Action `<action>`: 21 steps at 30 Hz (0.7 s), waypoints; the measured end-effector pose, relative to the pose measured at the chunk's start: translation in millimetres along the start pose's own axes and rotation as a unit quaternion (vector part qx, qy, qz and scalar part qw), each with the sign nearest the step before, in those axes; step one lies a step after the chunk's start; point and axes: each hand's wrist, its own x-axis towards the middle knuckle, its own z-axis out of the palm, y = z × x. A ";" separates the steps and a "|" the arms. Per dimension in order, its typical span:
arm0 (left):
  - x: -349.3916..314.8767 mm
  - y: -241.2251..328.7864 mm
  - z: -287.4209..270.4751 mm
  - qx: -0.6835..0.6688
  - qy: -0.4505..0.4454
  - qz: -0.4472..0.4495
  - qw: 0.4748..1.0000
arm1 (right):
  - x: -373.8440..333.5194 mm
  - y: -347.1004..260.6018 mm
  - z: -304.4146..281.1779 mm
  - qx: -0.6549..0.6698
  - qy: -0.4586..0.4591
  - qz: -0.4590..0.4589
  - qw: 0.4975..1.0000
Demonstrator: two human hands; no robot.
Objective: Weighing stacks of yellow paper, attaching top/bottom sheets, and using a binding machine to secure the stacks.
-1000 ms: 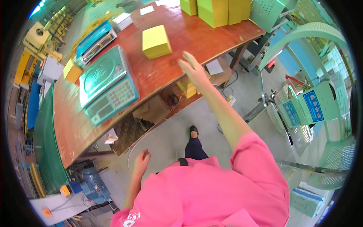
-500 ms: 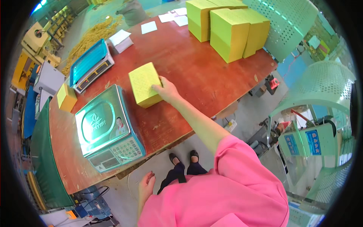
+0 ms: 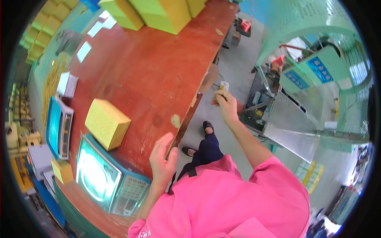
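Observation:
My right hand [image 3: 226, 105] is off the table's near edge, over the floor, its fingers curled in with nothing visible in them. My left hand [image 3: 163, 160] hovers by the table edge, thumb and fingers apart, holding nothing. A block of stacked yellow paper [image 3: 105, 123] sits on the red-brown table [image 3: 139, 75], touched by neither hand. Directly beside it is a digital weighing scale [image 3: 133, 188] with a shiny, glaring pan and a keypad. A smaller yellow paper block [image 3: 62, 171] lies past the scale's far side.
Another scale with a blue tray [image 3: 55, 123] and a white paper stack [image 3: 67, 84] stand along the far left side. Large yellow paper stacks [image 3: 164, 16] occupy the table's far end. On the right is a green machine with a perforated guard [image 3: 309, 23].
My right hand has let go of the yellow paper block and swung right, off the table. My left hand has risen to the table edge. The view has turned right.

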 end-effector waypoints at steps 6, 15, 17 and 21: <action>62.7 -22.9 35.6 0.276 -0.014 0.059 0.959 | 68.9 120.3 -37.7 -0.225 0.061 0.051 0.971; 75.9 -38.4 46.5 0.436 -0.068 0.028 0.897 | 232.3 173.9 15.2 -0.323 0.088 0.135 0.933; 77.2 -39.4 46.8 0.422 -0.061 0.017 0.904 | 244.3 180.9 19.5 -0.317 0.111 0.136 0.932; 78.7 -40.0 45.9 0.420 -0.053 0.025 0.906 | 257.6 196.3 13.1 -0.320 0.121 0.091 0.935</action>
